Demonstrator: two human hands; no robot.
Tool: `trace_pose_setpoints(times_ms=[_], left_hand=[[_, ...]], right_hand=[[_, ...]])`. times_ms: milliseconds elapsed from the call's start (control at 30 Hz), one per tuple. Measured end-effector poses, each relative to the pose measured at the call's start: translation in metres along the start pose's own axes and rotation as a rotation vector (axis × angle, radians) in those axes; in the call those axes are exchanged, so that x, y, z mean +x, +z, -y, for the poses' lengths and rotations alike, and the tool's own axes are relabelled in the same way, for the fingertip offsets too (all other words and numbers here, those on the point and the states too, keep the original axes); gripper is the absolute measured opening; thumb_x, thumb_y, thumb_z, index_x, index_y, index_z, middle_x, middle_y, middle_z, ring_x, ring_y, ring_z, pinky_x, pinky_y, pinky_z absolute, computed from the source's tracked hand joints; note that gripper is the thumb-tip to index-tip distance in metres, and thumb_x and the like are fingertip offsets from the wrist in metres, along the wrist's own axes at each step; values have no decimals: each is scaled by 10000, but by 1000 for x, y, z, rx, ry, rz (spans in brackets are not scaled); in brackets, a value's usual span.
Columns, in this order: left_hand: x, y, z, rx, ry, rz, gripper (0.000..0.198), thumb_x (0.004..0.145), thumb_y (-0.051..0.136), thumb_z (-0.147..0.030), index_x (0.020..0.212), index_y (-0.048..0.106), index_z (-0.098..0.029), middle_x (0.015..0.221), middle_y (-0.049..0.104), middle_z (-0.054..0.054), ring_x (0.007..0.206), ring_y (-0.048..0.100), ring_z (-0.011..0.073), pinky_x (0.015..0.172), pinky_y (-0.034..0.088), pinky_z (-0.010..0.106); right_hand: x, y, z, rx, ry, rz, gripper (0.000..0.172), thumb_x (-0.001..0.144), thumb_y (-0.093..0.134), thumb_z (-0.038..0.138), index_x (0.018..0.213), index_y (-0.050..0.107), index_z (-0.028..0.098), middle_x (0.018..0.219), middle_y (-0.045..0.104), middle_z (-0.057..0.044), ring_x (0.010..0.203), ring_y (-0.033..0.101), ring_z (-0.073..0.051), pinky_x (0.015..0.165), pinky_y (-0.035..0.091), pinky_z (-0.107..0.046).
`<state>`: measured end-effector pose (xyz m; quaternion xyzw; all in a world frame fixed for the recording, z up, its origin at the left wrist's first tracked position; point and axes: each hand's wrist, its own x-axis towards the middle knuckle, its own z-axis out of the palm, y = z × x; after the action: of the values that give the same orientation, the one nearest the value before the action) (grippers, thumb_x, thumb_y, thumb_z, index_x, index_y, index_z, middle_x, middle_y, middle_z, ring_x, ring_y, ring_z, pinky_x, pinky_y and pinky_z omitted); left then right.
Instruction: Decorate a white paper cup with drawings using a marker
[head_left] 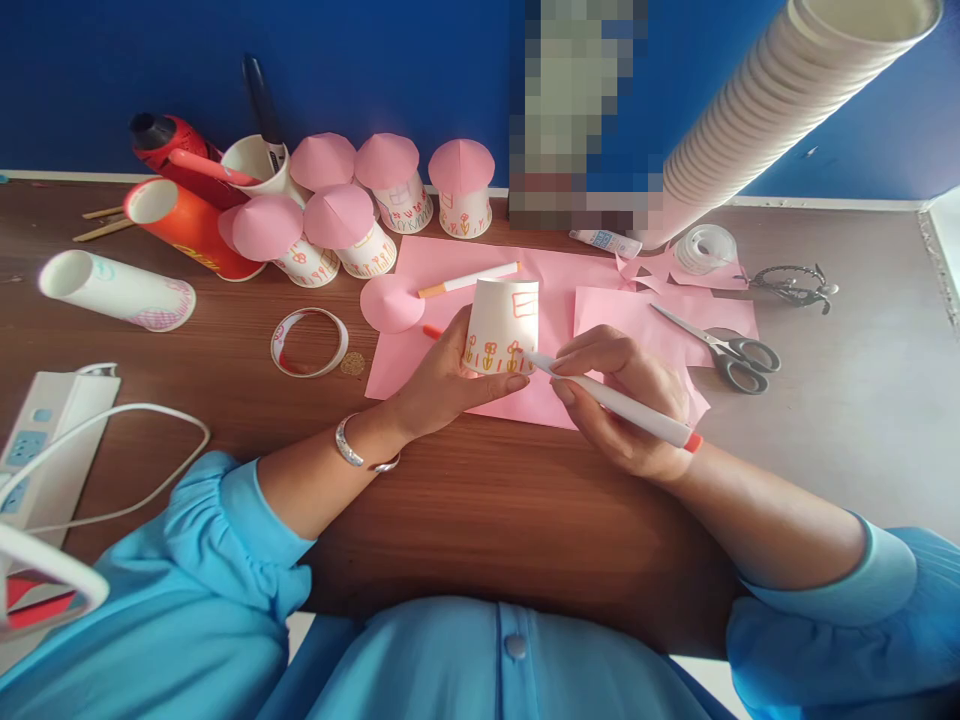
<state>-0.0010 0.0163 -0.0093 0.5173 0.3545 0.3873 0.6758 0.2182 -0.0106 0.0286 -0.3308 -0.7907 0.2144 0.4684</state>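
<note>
Far side of the decorated paper cup (495,312) turned from view; the cup conceals several fingertips of the left hand (444,380). A red-orange tip (432,331) emerges behind that hand, its remainder hidden. Whether the nib of the white marker (626,408), held in the right hand (654,378), touches the cup cannot be told. Rear: nearer cones mask whatever supports the pink cone (322,157); a pixelated patch (577,110) obscures its contents; print on the small tube (606,243) is illegible. Margins: the upper edge crops the paper-cup stack (780,105); the left edge, the power strip (64,430); the lower edge, the blue garment (450,665).
</note>
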Motion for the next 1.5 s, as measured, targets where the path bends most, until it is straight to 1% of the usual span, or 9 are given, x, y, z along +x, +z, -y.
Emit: trace_pose_setpoints(times_ms=[267, 467, 633, 833, 1067, 1333, 1400, 1500], left_hand=[[-1, 1, 1, -30, 1, 6, 607, 774, 937, -377, 1243, 564, -277, 1114, 657, 29, 1048, 671, 224, 886, 603, 387], [0, 0, 1, -20, 10, 8, 583, 772, 935, -407, 1209, 573, -275, 1102, 641, 28, 1038, 664, 228, 873, 607, 401], [0, 0, 0, -16, 5, 15, 593, 772, 933, -424, 1212, 565, -277, 1114, 639, 32, 1051, 659, 234, 887, 609, 413], [0, 0, 1, 17, 15, 6, 601, 775, 929, -444, 1214, 556, -277, 1091, 645, 29, 1016, 657, 226, 860, 599, 409], [0, 2, -1, -10, -2, -1, 594, 773, 934, -391, 1208, 546, -276, 1070, 657, 21, 1000, 663, 218, 861, 590, 402], [0, 1, -1, -2, 4, 1, 606, 769, 937, -402, 1220, 553, -276, 1060, 668, 26, 988, 669, 230, 860, 588, 408], [0, 1, -1, 1, -5, -5, 616, 761, 943, -407, 1222, 556, -274, 1056, 672, 26, 985, 674, 229, 855, 594, 406], [-1, 1, -2, 8, -19, -22, 626, 754, 949, -417, 1233, 572, -274, 1080, 680, 33, 1015, 678, 238, 869, 596, 410]], right_hand=[[0, 2, 3, -37, 20, -10, 144, 965, 680, 119, 1029, 657, 247, 859, 727, -29, 744, 730, -182, 616, 617, -318], [-1, 1, 3, -55, 10, -11, 135, 954, 680, 115, 1021, 657, 230, 851, 721, -34, 736, 724, -179, 622, 603, -309], [-1, 2, 3, -44, 10, -14, 133, 943, 690, 111, 1012, 669, 224, 850, 723, -38, 737, 723, -184, 627, 601, -313], [-1, 2, 3, -18, 6, -4, 128, 949, 682, 111, 1020, 672, 216, 832, 717, -38, 734, 721, -187, 615, 595, -314], [0, 1, 3, 2, 11, 11, 118, 962, 671, 131, 1032, 673, 226, 832, 715, -35, 732, 722, -191, 608, 601, -323], [-1, 2, 2, 32, 4, 16, 144, 973, 664, 129, 1075, 660, 231, 842, 711, -38, 726, 710, -187, 588, 588, -335], [-1, 2, 2, 59, -6, 4, 150, 969, 669, 124, 1076, 659, 229, 838, 706, -37, 728, 709, -187, 586, 583, -335], [-2, 2, 2, 118, -2, -58, 140, 969, 673, 133, 1069, 662, 231, 824, 698, -36, 741, 708, -201, 602, 581, -357]])
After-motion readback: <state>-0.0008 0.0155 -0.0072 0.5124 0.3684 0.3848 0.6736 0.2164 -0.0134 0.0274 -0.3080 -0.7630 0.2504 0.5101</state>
